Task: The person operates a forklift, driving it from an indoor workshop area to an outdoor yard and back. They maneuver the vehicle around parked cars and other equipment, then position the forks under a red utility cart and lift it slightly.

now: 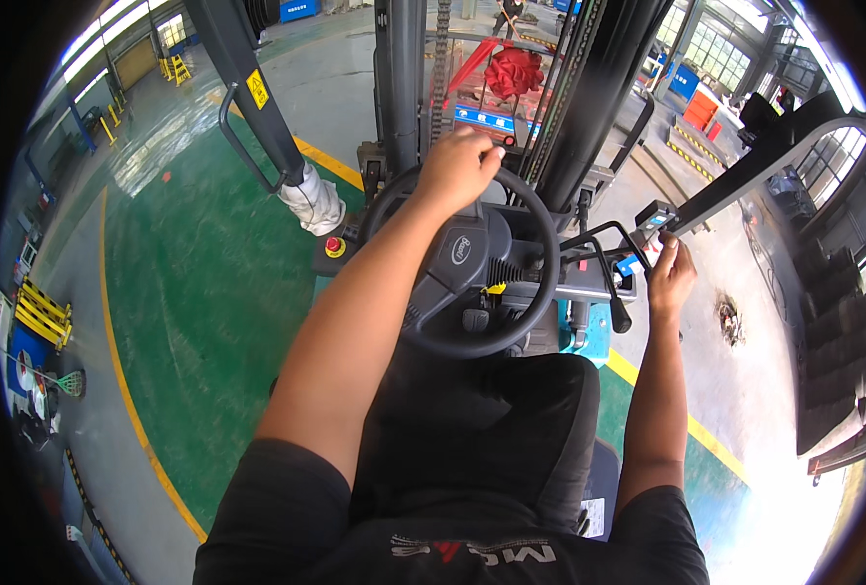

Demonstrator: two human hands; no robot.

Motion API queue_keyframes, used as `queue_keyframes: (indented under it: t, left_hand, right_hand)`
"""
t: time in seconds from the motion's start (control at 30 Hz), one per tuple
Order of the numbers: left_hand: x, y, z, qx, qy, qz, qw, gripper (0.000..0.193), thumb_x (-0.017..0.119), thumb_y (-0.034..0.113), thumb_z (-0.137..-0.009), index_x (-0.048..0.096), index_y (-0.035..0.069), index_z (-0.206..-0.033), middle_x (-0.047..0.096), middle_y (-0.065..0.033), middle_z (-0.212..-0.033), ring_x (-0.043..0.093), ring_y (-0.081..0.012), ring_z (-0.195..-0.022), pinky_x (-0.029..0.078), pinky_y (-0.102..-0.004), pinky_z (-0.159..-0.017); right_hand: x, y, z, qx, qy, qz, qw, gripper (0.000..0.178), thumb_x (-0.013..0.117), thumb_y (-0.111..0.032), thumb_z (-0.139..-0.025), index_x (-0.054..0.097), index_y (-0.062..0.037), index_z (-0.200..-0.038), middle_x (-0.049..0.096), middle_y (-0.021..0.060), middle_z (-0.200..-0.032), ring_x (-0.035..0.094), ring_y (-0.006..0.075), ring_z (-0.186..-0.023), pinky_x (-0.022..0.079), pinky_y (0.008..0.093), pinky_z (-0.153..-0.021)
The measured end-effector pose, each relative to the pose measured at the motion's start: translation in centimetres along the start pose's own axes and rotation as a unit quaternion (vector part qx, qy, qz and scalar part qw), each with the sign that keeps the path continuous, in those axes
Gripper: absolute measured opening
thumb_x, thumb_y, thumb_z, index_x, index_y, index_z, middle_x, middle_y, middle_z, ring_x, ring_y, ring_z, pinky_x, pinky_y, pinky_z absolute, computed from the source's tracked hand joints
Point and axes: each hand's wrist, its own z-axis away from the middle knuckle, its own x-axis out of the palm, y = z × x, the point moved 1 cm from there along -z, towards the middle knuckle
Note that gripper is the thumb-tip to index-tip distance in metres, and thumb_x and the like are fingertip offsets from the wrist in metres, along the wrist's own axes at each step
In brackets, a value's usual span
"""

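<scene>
I sit at the controls of a forklift. My left hand [457, 174] is closed over the upper rim of the black steering wheel [542, 292]; whatever lies under its palm is hidden. To the right, my right hand [673, 277] has its fingers curled at the top of a black control lever [638, 244], largely covering the end of it. Another black lever [620, 312] with a knob hangs left of that hand, untouched. A small display box [655, 216] sits just beyond my right fingertips. Left of the wheel is a red emergency stop button [334, 247].
Ahead stands the dark mast [589, 107] with chains. Beyond it are a red bundle [513, 72] and a person [508, 15] holding a pole. Left lies green floor [189, 292] with a yellow line; yellow barriers [43, 312] stand at far left. An orange box [701, 112] stands far right.
</scene>
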Motion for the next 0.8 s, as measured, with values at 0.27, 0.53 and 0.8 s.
queue_keyframes:
  t: [0.27, 0.53, 0.8]
  left_hand:
    - [-1.3, 0.7, -0.6, 0.015, 0.023, 0.026, 0.999, 0.029, 0.068, 0.029, -0.099, 0.071, 0.001, -0.091, 0.065, -0.0170, -0.090, 0.065, -0.0405, -0.091, 0.052, -0.0502, -0.083]
    - [-1.0, 1.1, 0.3, -0.013, 0.026, 0.015, 0.999, 0.028, 0.068, 0.029, -0.100, 0.072, 0.002, -0.093, 0.066, -0.0170, -0.091, 0.066, -0.0405, -0.091, 0.053, -0.0488, -0.082]
    - [-4.1, -0.3, 2.0, -0.042, 0.056, -0.011, 0.998, 0.024, 0.070, 0.025, -0.097, 0.073, 0.002, -0.090, 0.066, -0.0166, -0.090, 0.066, -0.0397, -0.090, 0.053, -0.0489, -0.082]
  right_hand:
    - [-1.2, -1.4, 1.3, 0.032, -0.021, -0.017, 0.999, 0.039, 0.052, -0.028, -0.110, 0.077, -0.0004, -0.100, 0.075, 0.0194, -0.090, 0.073, 0.0389, -0.082, 0.055, 0.0442, -0.075]
    - [-3.7, 0.6, 3.7, 0.054, -0.052, -0.008, 0.997, 0.027, 0.059, -0.019, -0.106, 0.077, 0.0005, -0.104, 0.075, 0.0208, -0.091, 0.073, 0.0395, -0.083, 0.055, 0.0437, -0.074]
    - [-4.3, 1.2, 4.7, 0.045, -0.045, -0.004, 0.998, 0.022, 0.066, -0.018, -0.102, 0.077, 0.0010, -0.102, 0.074, 0.0207, -0.088, 0.073, 0.0398, -0.080, 0.056, 0.0423, -0.074]
